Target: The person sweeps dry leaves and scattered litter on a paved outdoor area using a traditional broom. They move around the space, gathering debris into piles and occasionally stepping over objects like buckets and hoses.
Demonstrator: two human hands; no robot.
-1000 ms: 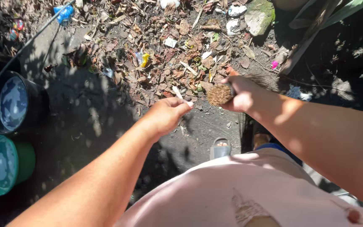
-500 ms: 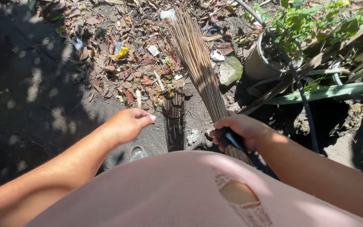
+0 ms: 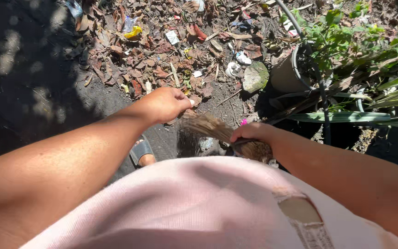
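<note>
The left hand (image 3: 166, 104) hung curled and empty above the leaf litter (image 3: 162, 60); at its four o'clock the right hand (image 3: 253, 134) clamped the stick broom (image 3: 217, 130) near its bound end; it seemed light, springy, best gripped there.

- Two hands: a left hand (image 3: 166, 103) and a right hand (image 3: 254, 133).
- One stick broom (image 3: 208, 127).
- One plant pot (image 3: 287, 74), far right.
- One flat stone (image 3: 255, 76).
- One yellow wrapper (image 3: 133, 32), far left.
- One sandalled foot (image 3: 142, 152).
</note>
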